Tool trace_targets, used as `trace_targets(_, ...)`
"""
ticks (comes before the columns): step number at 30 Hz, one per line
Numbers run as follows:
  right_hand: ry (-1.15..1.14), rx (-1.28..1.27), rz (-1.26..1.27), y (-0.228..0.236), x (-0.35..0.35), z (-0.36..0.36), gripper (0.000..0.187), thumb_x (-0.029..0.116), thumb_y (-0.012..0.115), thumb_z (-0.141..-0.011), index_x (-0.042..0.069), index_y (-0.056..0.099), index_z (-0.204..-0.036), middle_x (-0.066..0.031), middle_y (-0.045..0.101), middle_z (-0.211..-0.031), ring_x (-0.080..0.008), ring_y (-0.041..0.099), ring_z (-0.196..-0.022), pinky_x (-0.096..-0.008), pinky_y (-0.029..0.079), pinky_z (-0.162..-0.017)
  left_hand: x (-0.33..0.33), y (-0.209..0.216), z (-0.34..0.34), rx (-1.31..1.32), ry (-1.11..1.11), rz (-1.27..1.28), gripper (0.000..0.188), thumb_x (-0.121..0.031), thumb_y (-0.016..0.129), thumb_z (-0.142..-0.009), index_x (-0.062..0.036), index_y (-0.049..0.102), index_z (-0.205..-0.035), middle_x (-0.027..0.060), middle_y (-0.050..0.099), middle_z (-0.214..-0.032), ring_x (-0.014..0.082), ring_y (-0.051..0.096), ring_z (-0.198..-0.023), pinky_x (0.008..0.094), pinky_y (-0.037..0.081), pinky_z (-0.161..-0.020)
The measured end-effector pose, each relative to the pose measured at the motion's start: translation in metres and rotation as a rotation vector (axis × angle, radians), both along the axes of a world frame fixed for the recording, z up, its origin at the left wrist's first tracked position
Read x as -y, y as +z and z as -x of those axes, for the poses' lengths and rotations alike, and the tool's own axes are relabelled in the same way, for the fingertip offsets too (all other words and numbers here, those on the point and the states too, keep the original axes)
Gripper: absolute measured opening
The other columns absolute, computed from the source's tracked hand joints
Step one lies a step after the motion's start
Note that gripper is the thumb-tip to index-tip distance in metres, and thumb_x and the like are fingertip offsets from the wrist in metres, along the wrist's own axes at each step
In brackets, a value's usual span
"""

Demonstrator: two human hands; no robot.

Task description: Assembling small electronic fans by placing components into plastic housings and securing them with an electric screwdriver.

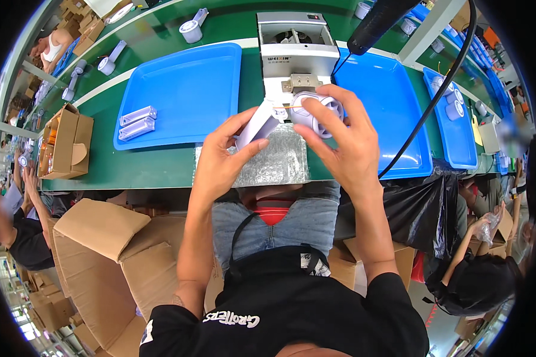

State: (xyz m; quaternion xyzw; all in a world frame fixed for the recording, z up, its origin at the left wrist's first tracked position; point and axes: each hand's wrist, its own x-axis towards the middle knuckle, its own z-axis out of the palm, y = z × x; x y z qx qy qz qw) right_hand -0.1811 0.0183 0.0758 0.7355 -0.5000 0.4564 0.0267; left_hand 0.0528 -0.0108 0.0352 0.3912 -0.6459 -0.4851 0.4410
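My left hand (223, 152) grips a long, pale lavender plastic handle shell (259, 128), tilted, between thumb and fingers. In my right hand (351, 134) is a round, pale plastic housing (296, 117), pinched between thumb and fingertips, which partly cover it. A thin orange wire (284, 107) spans the small gap between the two parts. Both are held above a silvery mat (280, 157) at the bench's front edge. Just behind them stands a grey bench machine (292, 62) with a small metal block (304, 81) on its front.
Two handle shells (138, 122) lie in the left blue tray (187, 83). Another blue tray (408, 143) sits right of the machine, below a black cylindrical tool (372, 33) and hanging black cable (426, 113). Cardboard boxes (71, 143) flank me. Co-workers sit at both sides.
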Motion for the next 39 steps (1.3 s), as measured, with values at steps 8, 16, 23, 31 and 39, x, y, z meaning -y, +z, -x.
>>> trace_targets(8,0.001,-0.175,0.093,-0.003,0.001,0.01,0.036,0.021,0.089,-0.08,0.02,0.076,-0.113,-0.0071,0.065,-0.127,-0.031,0.066,-0.111,-0.0393,0.06,-0.082,0.0,0.012,-0.008,0.035,0.009,-0.01,0.043,-0.006,0.083,-0.089,-0.0015,0.066,-0.129,0.0054,0.071,-0.115,0.0146,0.066,-0.102,0.0303,0.052,-0.092)
trace_targets(16,0.109,0.09,-0.098,-0.031,-0.005,-0.003,0.054,0.018,0.095,-0.074,0.008,0.071,-0.121,-0.0117,0.065,-0.123,-0.0311,0.069,-0.103,-0.0384,0.059,-0.082,0.008,0.039,-0.008,0.016,0.107,0.04,0.032,0.009,0.071,-0.086,-0.0007,0.07,-0.117,0.0034,0.069,-0.103,0.0093,0.064,-0.096,0.0249,0.053,-0.083)
trace_targets(23,0.063,0.168,-0.225,-0.064,-0.011,-0.038,0.068,0.038,0.099,-0.069,0.002,0.057,-0.108,-0.0133,0.06,-0.111,-0.0361,0.068,-0.091,-0.0431,0.058,-0.069,0.011,0.066,0.029,0.289,0.157,0.262,0.033,0.011,0.073,-0.077,-0.0016,0.069,-0.107,0.0013,0.069,-0.09,0.0071,0.062,-0.082,0.0244,0.051,-0.073)
trace_targets(31,0.279,0.455,-0.179,-0.051,0.005,-0.019,0.058,0.015,0.086,-0.08,0.001,0.057,-0.128,-0.0153,0.059,-0.119,-0.0426,0.065,-0.101,-0.0509,0.054,-0.085,-0.001,0.09,0.067,0.654,0.159,0.301,0.038,0.007,0.071,-0.073,-0.0006,0.065,-0.109,0.013,0.067,-0.087,0.0217,0.063,-0.074,0.0336,0.053,-0.07)
trace_targets(39,0.533,0.575,-0.624,-0.028,0.031,0.001,0.039,0.005,0.083,-0.083,-0.003,0.067,-0.118,-0.0126,0.066,-0.104,-0.0274,0.07,-0.083,-0.0379,0.056,-0.07,-0.012,0.04,0.038,0.244,0.146,0.238,0.071,-0.009,0.086,-0.077,-0.005,0.057,-0.142,0.0135,0.058,-0.135,0.0274,0.063,-0.119,0.0388,0.054,-0.099)
